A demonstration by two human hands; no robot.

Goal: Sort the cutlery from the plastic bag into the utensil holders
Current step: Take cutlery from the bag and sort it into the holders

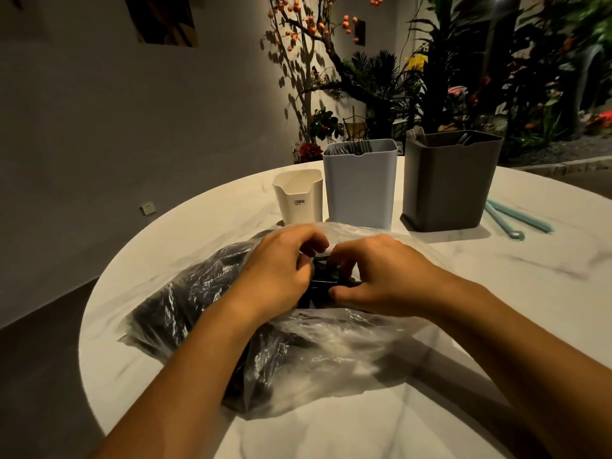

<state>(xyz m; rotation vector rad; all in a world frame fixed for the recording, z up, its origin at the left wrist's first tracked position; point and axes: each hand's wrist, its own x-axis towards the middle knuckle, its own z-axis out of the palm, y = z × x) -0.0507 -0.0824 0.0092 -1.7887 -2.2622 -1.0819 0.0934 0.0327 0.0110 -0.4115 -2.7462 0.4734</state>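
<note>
Left hand (281,270): fingers curled in over the mouth of the plastic bag (308,352), grip closing on dark pieces there; exactly what it pinches cannot be told.
Right hand (374,276): mirrors it just beside, fingers curled, thumb low, working the same dark cluster of cutlery (326,283) at centre frame.
Bag: lies crumpled across the lower middle of the table (496,293), bulging with dark contents, so plenty looks left to sort.
Done so far: the light blue holder (361,187) shows fork tines above its rim, and the dark grey holder (447,183) at upper right has handles poking out.
Not yet served: the small white holder (298,197), left of the blue one, shows nothing inside from this angle.
Progress, as a judgement: underway, with the bulk of it probably remaining.
Hard to make out: cutlery types in the bag blur behind crinkled plastic; holder depths are hidden.
Also there: pale green straws (516,218) lie right of the grey holder.
</note>
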